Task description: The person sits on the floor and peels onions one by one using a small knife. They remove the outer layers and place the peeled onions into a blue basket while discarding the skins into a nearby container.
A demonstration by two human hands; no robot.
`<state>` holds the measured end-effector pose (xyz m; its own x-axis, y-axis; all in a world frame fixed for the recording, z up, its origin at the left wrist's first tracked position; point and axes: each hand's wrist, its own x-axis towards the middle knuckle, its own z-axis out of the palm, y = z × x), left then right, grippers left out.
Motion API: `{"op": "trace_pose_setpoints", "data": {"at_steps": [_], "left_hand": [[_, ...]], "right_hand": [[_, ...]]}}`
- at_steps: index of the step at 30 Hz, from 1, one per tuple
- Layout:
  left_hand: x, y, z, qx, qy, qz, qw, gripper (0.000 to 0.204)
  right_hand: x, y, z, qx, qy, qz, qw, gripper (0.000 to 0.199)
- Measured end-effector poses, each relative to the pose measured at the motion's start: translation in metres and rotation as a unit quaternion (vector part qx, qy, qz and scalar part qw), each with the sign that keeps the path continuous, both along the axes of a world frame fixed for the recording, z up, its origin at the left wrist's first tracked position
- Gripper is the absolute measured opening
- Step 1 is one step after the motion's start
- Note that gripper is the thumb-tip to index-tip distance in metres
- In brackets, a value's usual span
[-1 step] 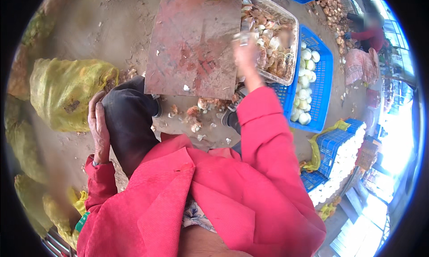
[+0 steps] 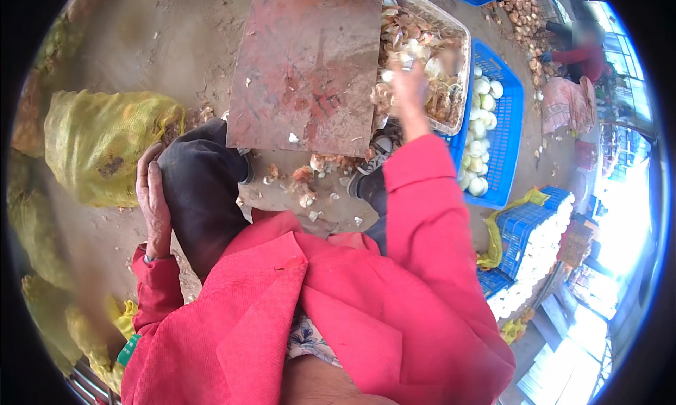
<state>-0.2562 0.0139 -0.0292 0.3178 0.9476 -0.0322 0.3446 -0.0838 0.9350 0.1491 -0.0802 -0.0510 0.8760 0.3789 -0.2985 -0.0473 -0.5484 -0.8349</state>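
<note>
My left hand (image 2: 153, 201) lies with fingers stretched out along the outside of my left knee, beside a full yellow mesh sack (image 2: 105, 148). It holds nothing. My right hand (image 2: 410, 91) is over a pale tray (image 2: 459, 60) of papery onion skins (image 2: 443, 98), smeared by motion. Its fingers look closed around something small and shiny, too blurred to name. To the left of that hand is a flat reddish-brown board (image 2: 303, 74), bare but for a few scraps. Peeled white onions (image 2: 479, 130) fill part of a blue crate (image 2: 508, 141) right of the tray.
Loose skins (image 2: 304, 187) litter the floor by my shoes. More blue crates (image 2: 524, 243) with white onions stand at the right. Unpeeled onions (image 2: 522, 17) are heaped at the far right near another person (image 2: 584, 56). Yellow sacks (image 2: 42, 236) line the left.
My right hand has moved right, from the board's right edge to over the tray of skins. The left hand stays on the knee.
</note>
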Motion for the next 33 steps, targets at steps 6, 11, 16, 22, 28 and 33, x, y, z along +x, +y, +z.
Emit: {"op": "trace_pose_setpoints", "data": {"at_steps": [6, 11, 16, 22, 28, 33], "left_hand": [[0.001, 0.001, -0.001, -0.027, -0.001, -0.014, 1.000, 0.043], [0.007, 0.005, 0.007, -0.033, 0.022, -0.023, 0.999, 0.044], [0.003, 0.005, 0.000, -0.050, 0.004, -0.024, 0.998, 0.047], [0.015, 0.008, 0.009, -0.083, 0.028, -0.029, 0.996, 0.052], [0.009, 0.012, 0.014, -0.088, 0.052, -0.045, 0.994, 0.059], [0.006, 0.017, 0.016, -0.085, -0.004, -0.076, 0.993, 0.043]], "right_hand": [[0.019, -0.092, -0.025, -0.131, -0.119, 0.128, 0.976, 0.040], [0.009, -0.057, -0.011, -0.263, 0.011, 0.178, 0.948, 0.030], [0.053, -0.042, -0.020, -0.268, 0.033, 0.205, 0.941, 0.026], [0.110, 0.006, -0.090, -0.315, -0.163, 0.224, 0.908, 0.033], [0.144, 0.073, -0.116, -0.306, -0.235, 0.215, 0.897, 0.027], [0.138, 0.045, -0.071, -0.236, -0.146, 0.295, 0.914, 0.031]]}}
